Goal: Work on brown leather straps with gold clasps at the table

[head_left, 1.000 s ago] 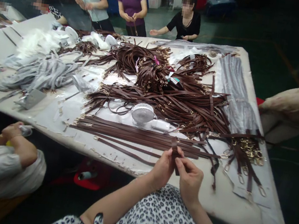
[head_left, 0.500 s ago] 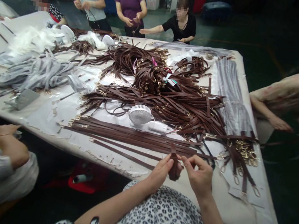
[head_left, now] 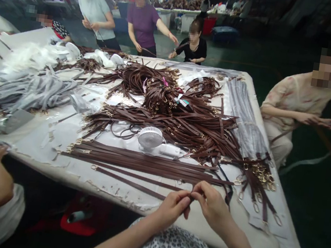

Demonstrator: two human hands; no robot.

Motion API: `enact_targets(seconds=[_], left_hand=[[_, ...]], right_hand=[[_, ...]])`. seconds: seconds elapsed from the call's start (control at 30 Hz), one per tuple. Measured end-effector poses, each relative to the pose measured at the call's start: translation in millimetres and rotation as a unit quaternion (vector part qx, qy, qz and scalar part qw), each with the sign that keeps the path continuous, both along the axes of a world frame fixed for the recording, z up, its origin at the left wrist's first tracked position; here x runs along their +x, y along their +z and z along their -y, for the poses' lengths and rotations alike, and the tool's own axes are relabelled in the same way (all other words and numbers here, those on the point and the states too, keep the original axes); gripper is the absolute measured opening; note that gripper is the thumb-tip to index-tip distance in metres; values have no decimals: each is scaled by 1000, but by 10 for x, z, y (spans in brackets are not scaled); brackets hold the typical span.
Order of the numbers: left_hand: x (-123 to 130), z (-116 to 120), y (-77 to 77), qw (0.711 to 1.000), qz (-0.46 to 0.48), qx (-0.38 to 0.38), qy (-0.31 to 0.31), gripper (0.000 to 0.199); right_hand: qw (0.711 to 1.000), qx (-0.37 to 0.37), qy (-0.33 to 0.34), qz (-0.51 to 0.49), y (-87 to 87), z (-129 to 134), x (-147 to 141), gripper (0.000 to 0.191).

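Observation:
My left hand [head_left: 173, 207] and my right hand [head_left: 212, 205] meet just over the table's near edge, fingertips pinched together. Between them a short bit of brown leather strap [head_left: 192, 188] shows; my fingers cover most of it. Just beyond my hands, a row of brown straps [head_left: 141, 162] with gold-coloured metal clips lies straight across the table. Two separate straps lie closer to the edge, their right ends reaching towards my left hand. A small white fan [head_left: 150, 138] lies behind the row.
A large heap of brown straps [head_left: 166, 120] covers the table's middle. Plastic-wrapped straps [head_left: 243, 114] lie along the right side, grey-white wrapped bundles [head_left: 44, 88] at left. Several people work around the table; one person [head_left: 298, 97] at right handles a strip. A red stool [head_left: 81, 221] stands below.
My view has tilted up. My hands have drawn together over the strap, and less of it shows. The person at right now faces the table, and the person in purple reaches out.

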State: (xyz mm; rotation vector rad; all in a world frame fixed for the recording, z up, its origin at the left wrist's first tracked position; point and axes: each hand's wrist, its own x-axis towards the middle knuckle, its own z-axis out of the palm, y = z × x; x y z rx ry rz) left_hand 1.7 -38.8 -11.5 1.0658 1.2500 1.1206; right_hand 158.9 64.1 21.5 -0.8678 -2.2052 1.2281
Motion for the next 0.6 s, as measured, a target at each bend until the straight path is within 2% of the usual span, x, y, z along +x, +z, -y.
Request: enact_targets(seconds=[0.07,0.17,0.3,0.37,0.5,0.6], left_hand=[[-97,7,26,999,-28,10,-20,62],[-222,-16,81,993,-115,16,-15,56],[-311,-66,155,989,-114,-80,53,50],[-348,-75,187,985,-117,-110,66,45],[-410,-17,249,982,-115,-134,72,42],[-416,93,297,981,-149,-120,21,41]], right_hand=[[1000,-20,-22,-5,-45,15,-12,16],[996,-42,-73,-19,-139,23,-55,18],[986,-22,-158,-42,-242,31,-141,17],[983,-8,-177,-49,-270,59,-185,17],[981,43,-172,-78,-261,149,-241,17],[986,120,-105,-57,-207,210,-221,19]])
